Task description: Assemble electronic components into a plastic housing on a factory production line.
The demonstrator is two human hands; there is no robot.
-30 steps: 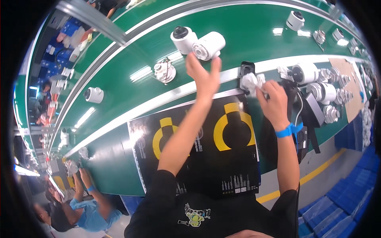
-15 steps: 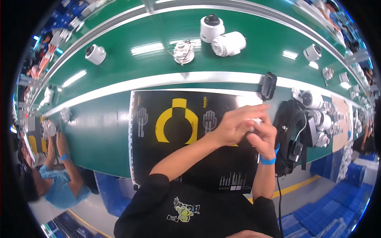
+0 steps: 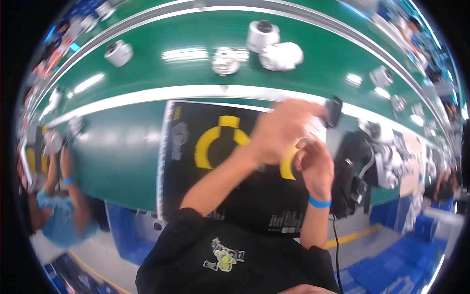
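My left hand [image 3: 284, 130] is blurred by motion above the right half of the black printed mat [image 3: 235, 196]. Its fingertips reach the left side of a small black object [image 3: 334, 111] by the metal rail; whether they touch cannot be told. Close below and to its right, my right hand [image 3: 317, 169] has curled fingers, with thumb and fingertips drawn together. What they pinch, if anything, is too small and blurred to name. A blue band [image 3: 319, 202] circles my right wrist. Yellow ring-shaped print [image 3: 205, 149] shows on the mat beside my left forearm.
Beyond the rail [image 3: 147, 95], white camera housings [image 3: 281, 56] and a white part with exposed insides [image 3: 225, 61] stand on the green surface. A black bag [image 3: 345, 171] and several white camera parts [image 3: 391, 161] lie at right. A co-worker in light blue [image 3: 66, 220] works at far left.
My hands, together over a small whitish thing before, have come apart. The left has moved up toward the small black object; the right stays lower with fingers curled. The view has turned slightly.
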